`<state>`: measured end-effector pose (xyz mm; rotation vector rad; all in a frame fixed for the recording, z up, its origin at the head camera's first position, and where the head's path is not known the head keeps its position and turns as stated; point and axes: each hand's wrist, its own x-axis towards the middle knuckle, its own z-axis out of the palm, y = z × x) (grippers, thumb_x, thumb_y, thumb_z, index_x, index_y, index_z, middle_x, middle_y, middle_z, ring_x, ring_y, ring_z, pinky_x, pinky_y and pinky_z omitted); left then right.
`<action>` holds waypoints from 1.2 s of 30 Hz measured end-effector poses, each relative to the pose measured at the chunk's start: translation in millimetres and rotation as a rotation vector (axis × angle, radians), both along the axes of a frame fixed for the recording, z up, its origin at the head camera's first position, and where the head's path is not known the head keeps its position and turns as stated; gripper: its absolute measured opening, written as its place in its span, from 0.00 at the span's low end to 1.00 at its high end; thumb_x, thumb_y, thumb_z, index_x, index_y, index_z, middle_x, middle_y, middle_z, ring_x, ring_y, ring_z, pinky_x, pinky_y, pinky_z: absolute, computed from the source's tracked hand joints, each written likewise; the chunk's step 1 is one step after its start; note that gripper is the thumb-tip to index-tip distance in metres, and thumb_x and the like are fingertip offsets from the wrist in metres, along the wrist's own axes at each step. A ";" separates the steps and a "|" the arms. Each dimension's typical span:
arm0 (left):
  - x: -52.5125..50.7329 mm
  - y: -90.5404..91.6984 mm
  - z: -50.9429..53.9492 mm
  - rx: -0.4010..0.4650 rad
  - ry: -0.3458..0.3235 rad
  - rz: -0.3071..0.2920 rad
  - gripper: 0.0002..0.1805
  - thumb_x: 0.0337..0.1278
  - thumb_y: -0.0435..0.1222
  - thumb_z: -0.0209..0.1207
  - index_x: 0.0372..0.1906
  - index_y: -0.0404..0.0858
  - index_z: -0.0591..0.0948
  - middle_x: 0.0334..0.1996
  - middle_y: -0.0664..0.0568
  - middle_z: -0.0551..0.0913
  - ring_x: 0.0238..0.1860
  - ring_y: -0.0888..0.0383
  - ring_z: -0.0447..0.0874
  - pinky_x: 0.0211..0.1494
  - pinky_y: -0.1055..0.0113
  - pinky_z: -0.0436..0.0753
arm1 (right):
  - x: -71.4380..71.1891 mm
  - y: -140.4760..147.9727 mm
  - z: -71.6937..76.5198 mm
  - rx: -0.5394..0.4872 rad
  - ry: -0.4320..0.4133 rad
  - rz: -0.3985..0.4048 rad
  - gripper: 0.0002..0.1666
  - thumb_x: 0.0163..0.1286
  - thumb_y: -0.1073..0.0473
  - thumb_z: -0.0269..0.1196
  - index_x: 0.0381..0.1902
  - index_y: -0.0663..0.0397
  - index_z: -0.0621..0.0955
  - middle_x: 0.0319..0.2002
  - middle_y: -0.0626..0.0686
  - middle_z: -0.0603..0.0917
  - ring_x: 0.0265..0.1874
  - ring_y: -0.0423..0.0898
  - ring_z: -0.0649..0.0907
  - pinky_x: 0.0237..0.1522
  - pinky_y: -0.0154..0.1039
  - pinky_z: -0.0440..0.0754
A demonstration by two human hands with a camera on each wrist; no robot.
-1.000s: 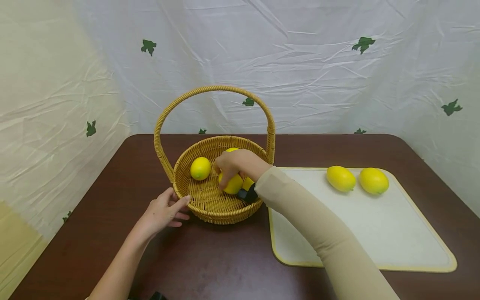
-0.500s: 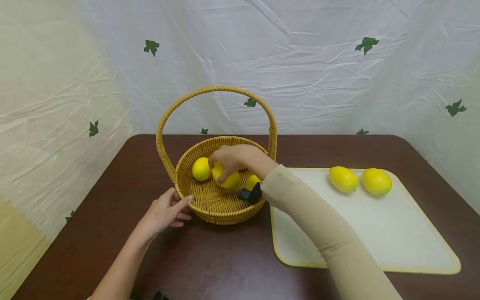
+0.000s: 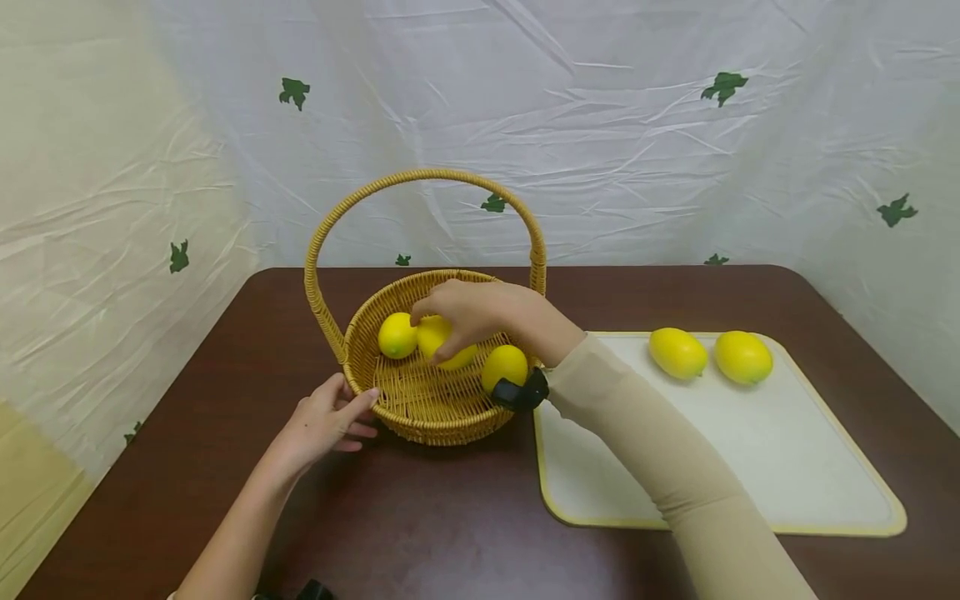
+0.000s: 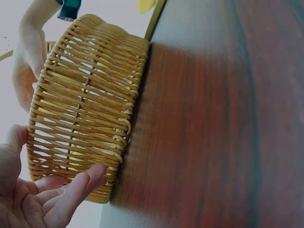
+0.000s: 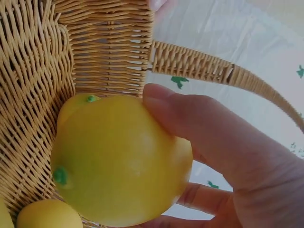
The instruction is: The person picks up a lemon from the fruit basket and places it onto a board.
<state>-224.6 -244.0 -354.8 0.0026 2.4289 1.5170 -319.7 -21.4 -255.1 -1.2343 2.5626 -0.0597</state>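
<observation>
In the head view, my left hand (image 3: 321,425) holds the wicker basket (image 3: 442,435) at its front-left rim, thumb over the edge. The left wrist view shows the fingers of that hand (image 4: 57,192) against the basket's outer wall (image 4: 88,99). Inside the basket, my right hand (image 3: 491,315) grips a yellow lemon (image 3: 447,348), next to another lemon (image 3: 397,336). A further lemon (image 3: 505,367) lies at the basket's right, by the wrist strap. In the right wrist view, the thumb of my right hand (image 5: 228,142) presses the held lemon (image 5: 118,161); its other fingers are partly hidden behind.
A white board with a yellow edge (image 3: 720,450) lies right of the basket on the dark table (image 3: 450,517). On it are two lemons, one on the left (image 3: 678,353) and one on the right (image 3: 743,357). The basket's tall handle (image 3: 427,175) arches above it.
The right hand has shifted the gripped lemon leftward and slightly back, close to the left lemon. The lemon at the basket's right shows more fully. The left hand stays on the rim.
</observation>
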 end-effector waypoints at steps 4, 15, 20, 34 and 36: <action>-1.2 -0.8 0.7 -0.004 0.002 -0.006 0.21 0.61 0.48 0.54 0.39 0.33 0.65 0.41 0.39 0.81 0.34 0.49 0.85 0.32 0.58 0.84 | 8.2 10.9 3.1 -0.071 0.013 0.005 0.33 0.57 0.45 0.65 0.59 0.49 0.72 0.55 0.49 0.73 0.53 0.46 0.70 0.53 0.40 0.69; -3.5 -0.9 2.3 -0.002 -0.006 -0.016 0.22 0.61 0.49 0.54 0.39 0.33 0.65 0.41 0.39 0.81 0.35 0.49 0.85 0.32 0.58 0.84 | 28.1 37.9 -1.1 -0.248 0.075 0.024 0.31 0.57 0.48 0.66 0.58 0.49 0.73 0.49 0.49 0.74 0.47 0.44 0.72 0.49 0.37 0.71; -3.8 -1.5 1.0 -0.001 -0.012 -0.023 0.21 0.61 0.48 0.54 0.39 0.33 0.65 0.41 0.39 0.80 0.35 0.49 0.85 0.33 0.58 0.84 | 37.7 50.7 -6.4 -0.294 0.108 0.023 0.31 0.57 0.49 0.66 0.58 0.46 0.73 0.45 0.48 0.73 0.43 0.43 0.71 0.43 0.36 0.72; -6.5 -7.8 1.4 -0.005 -0.014 -0.034 0.22 0.62 0.49 0.53 0.41 0.33 0.65 0.42 0.38 0.80 0.36 0.49 0.85 0.33 0.58 0.84 | 47.2 104.7 -3.9 -0.394 0.126 -0.039 0.32 0.58 0.50 0.66 0.60 0.47 0.72 0.49 0.48 0.73 0.43 0.44 0.72 0.45 0.40 0.73; -6.2 -8.1 1.6 -0.003 -0.019 -0.034 0.22 0.62 0.49 0.53 0.41 0.33 0.65 0.43 0.37 0.80 0.36 0.49 0.84 0.34 0.58 0.84 | 48.2 112.3 -4.3 -0.400 0.130 -0.055 0.32 0.57 0.50 0.67 0.59 0.47 0.72 0.49 0.49 0.73 0.44 0.44 0.72 0.45 0.40 0.74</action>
